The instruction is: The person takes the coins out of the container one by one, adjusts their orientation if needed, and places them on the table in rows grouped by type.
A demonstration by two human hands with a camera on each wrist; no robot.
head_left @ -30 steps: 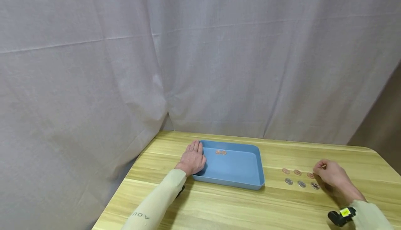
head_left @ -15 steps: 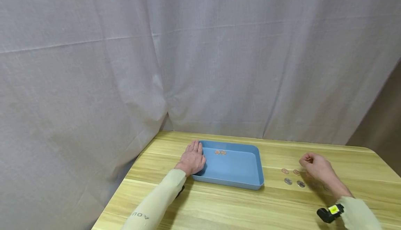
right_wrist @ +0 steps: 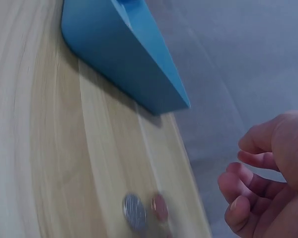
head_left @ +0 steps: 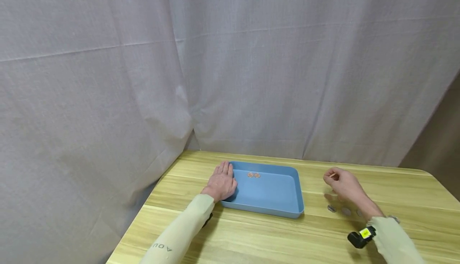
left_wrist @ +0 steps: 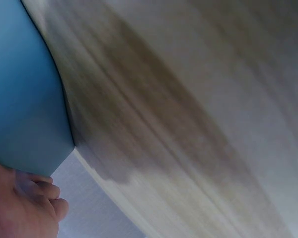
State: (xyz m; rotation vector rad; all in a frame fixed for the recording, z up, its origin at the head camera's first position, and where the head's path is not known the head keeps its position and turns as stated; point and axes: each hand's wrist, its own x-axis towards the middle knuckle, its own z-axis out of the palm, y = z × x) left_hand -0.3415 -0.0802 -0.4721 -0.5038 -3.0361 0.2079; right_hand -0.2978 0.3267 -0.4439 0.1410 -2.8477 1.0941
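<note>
Across the left end of a shallow blue tray (head_left: 267, 194) lies my left hand (head_left: 220, 183), its fingers straight and together. Its palm touches the tray wall, as the left wrist view also shows beside the tray (left_wrist: 25, 84). Two copper coins (head_left: 253, 175) sit side by side near the tray's back wall. My right hand (head_left: 343, 183) hovers right of the tray, thumb and forefinger pinched on what looks like a coin, mostly hidden by the fingers. Below it on the table are a silver coin (right_wrist: 134, 211) and a copper coin (right_wrist: 159, 207); other coins are partly covered by the hand and its shadow.
The wooden table (head_left: 251, 240) carries the tray and coins. A grey curtain (head_left: 251, 76) hangs directly behind its back edge. Near the right sleeve a silver coin (head_left: 394, 219) peeks out. A black wrist device (head_left: 360, 237) is strapped to the right wrist.
My right hand has moved left from the right end of the coin rows toward the tray, now above the leftmost coins. The left hand, tray and its two coins have stayed put.
</note>
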